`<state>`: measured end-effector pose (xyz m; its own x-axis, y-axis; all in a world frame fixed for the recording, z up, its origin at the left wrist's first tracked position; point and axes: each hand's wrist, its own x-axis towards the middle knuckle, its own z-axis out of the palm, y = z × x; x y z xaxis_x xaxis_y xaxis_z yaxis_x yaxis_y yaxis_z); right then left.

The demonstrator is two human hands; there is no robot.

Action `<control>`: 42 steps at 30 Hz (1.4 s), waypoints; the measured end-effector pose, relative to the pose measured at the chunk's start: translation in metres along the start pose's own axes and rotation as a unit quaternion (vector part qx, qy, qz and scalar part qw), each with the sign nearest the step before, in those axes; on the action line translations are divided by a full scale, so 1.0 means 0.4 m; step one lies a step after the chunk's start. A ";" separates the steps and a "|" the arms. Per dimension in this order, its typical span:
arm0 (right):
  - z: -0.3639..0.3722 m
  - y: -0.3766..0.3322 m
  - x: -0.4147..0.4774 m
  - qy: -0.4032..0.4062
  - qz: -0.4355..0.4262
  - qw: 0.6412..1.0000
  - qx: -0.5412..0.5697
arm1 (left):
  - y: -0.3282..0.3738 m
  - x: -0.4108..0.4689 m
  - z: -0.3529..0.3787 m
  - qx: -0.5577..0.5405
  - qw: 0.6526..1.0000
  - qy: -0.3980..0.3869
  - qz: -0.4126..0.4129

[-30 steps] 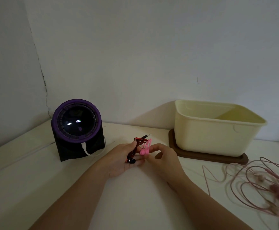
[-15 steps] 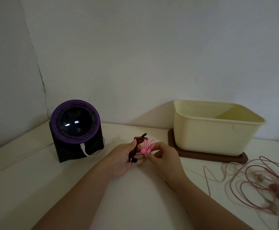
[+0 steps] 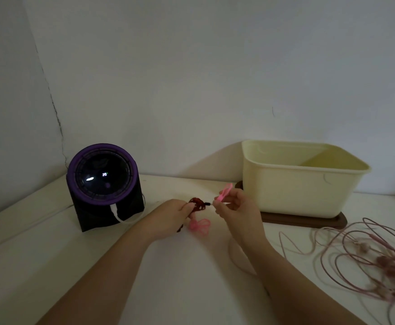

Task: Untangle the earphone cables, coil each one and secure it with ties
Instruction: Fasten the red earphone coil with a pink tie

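Observation:
My left hand (image 3: 168, 216) grips a small coiled dark red earphone cable (image 3: 197, 204) above the white table (image 3: 191, 277). To its right, my right hand (image 3: 237, 207) pinches a pink tie (image 3: 224, 193) that sticks up from my fingertips, a little apart from the coil. Another pink tie (image 3: 200, 226) lies looped on the table just below the coil. A tangle of pinkish earphone cables (image 3: 365, 256) is spread over the table at the right.
A cream plastic tub (image 3: 299, 181) stands on a dark brown wooden board (image 3: 309, 221) behind my right hand. A black device with a purple ring (image 3: 102, 184) and a white cord sits at the back left. Walls close the back and left.
My right hand has moved right and away from the coil with one pink tie. A second pink tie now lies on the table. The view has tilted slightly.

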<state>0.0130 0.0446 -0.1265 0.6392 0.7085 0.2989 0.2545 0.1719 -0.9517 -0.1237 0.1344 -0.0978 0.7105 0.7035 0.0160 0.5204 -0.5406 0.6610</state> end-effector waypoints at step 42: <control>-0.332 -0.276 0.110 -0.106 -0.097 0.988 -0.051 | 0.345 0.070 0.007 -0.479 0.868 0.067 0.111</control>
<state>0.1093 -0.0342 0.0009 0.4080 0.7987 0.4424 0.4361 0.2552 -0.8630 -0.0308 0.0781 -0.0082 0.6475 0.7132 0.2685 -0.3018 -0.0836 0.9497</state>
